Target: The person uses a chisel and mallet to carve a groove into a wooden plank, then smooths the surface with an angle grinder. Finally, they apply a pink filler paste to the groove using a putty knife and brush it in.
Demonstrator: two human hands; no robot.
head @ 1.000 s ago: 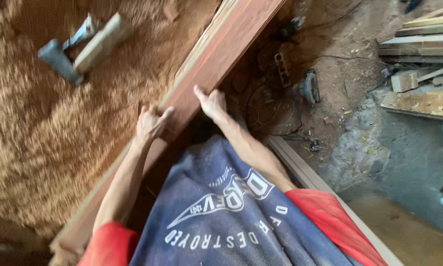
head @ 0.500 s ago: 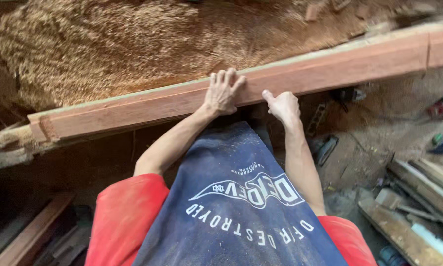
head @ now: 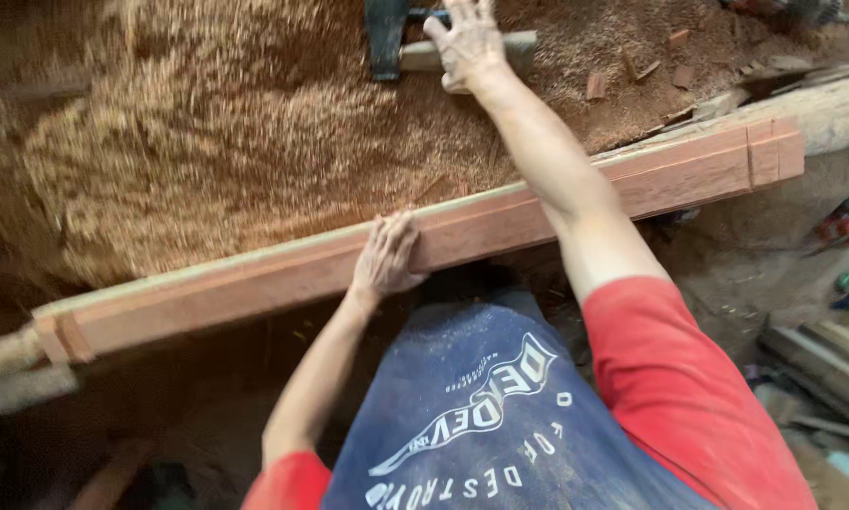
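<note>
A long reddish wooden beam lies across the view, over a bed of sawdust. My left hand rests flat on the beam's near face, fingers spread on its top edge. My right hand reaches far over the beam to a grey wooden try square with a dark blade lying on the sawdust; its fingers lie on the tool's stock. Whether the fingers have closed around it cannot be made out.
Small red wood offcuts lie scattered on the sawdust at upper right. A red power tool sits at the right edge. Planks are stacked at lower right. A pale beam runs behind the red one.
My right hand has left the beam and stretched forward to the square on the sawdust. My left hand stays on the beam. The view has swung round.
</note>
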